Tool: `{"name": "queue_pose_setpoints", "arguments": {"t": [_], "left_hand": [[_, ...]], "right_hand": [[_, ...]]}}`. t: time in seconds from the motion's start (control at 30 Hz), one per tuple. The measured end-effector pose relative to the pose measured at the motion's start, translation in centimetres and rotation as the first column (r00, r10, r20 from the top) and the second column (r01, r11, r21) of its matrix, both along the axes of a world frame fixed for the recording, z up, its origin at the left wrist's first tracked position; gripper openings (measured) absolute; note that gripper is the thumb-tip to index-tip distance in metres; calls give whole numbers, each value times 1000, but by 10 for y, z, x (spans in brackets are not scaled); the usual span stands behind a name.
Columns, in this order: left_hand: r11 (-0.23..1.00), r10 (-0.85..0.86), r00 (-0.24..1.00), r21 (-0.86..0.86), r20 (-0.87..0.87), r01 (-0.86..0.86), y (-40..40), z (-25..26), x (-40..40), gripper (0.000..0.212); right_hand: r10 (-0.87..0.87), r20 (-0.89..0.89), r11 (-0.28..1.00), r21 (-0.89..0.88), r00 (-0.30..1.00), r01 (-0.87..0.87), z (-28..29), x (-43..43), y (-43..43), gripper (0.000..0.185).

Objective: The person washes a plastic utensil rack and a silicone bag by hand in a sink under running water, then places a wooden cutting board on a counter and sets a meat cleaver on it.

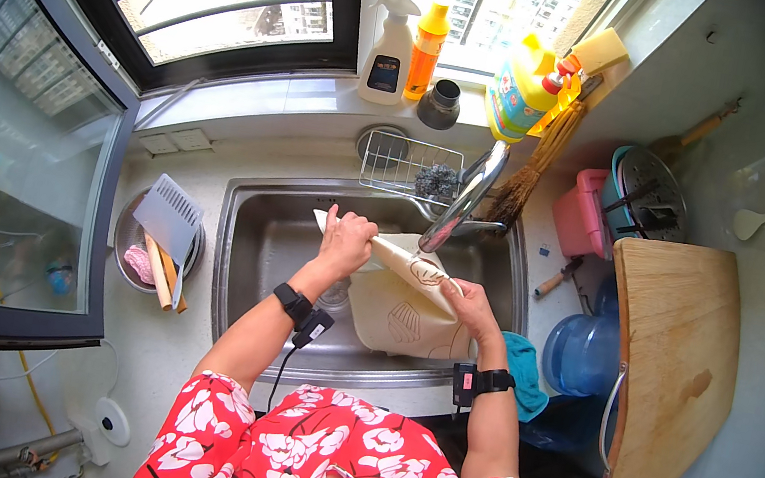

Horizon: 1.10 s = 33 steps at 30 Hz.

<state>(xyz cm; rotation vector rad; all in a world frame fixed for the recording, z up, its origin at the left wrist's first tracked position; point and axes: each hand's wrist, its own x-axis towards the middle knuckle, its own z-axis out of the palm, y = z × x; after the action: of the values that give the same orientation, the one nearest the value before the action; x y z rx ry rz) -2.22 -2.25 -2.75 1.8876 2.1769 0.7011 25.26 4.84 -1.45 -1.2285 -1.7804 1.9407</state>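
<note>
A cream sheet point(379, 306) with brown line drawings, one like a cupcake, hangs partly folded in the stainless steel sink point(265, 220). Both hands grip its raised fold. My left hand point(345, 240) holds the fold near its left end, fingers wrapped around it. At the right end of that fold, my right hand point(470, 308) pinches the edge. The chrome faucet point(468, 196) reaches over the sink, its spout just above the sheet. Whether water is running is hard to tell. Part of the sheet's underside is hidden, and the drain shows beside it.
A colander point(128, 236) with utensils stands left of the sink. Behind it are a wire rack point(400, 174) and a straw brush point(527, 179). Bottles, including a spray bottle point(389, 45), line the sill. At right are a teal cloth point(522, 374), a water jug point(578, 356) and a wooden board point(669, 374).
</note>
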Motion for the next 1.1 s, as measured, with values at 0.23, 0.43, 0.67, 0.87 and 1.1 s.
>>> {"name": "queue_pose_setpoints", "arguments": {"t": [0.23, 0.43, 0.67, 0.87, 1.1], "left_hand": [[992, 121, 956, -56, 267, -110, 5, -16, 9, 22], [996, 8, 942, -87, 335, 22, 0, -35, 2, 32], [850, 514, 196, -527, 835, 15, -12, -20, 48, 57], [918, 376, -216, -393, 901, -43, -32, -8, 53, 43], [938, 315, -574, -339, 756, 68, -49, -33, 25, 45]], "right_hand": [[-118, -142, 980, -174, 983, 93, -13, 8, -2, 43], [-207, -217, 960, -232, 954, 156, -2, 12, 0, 38], [-90, -122, 987, 120, 988, 104, 14, -39, -29, 34], [107, 171, 749, 634, 979, -193, -3, -96, -80, 25], [245, -127, 718, 690, 961, -92, -15, -96, -95, 33]]}}
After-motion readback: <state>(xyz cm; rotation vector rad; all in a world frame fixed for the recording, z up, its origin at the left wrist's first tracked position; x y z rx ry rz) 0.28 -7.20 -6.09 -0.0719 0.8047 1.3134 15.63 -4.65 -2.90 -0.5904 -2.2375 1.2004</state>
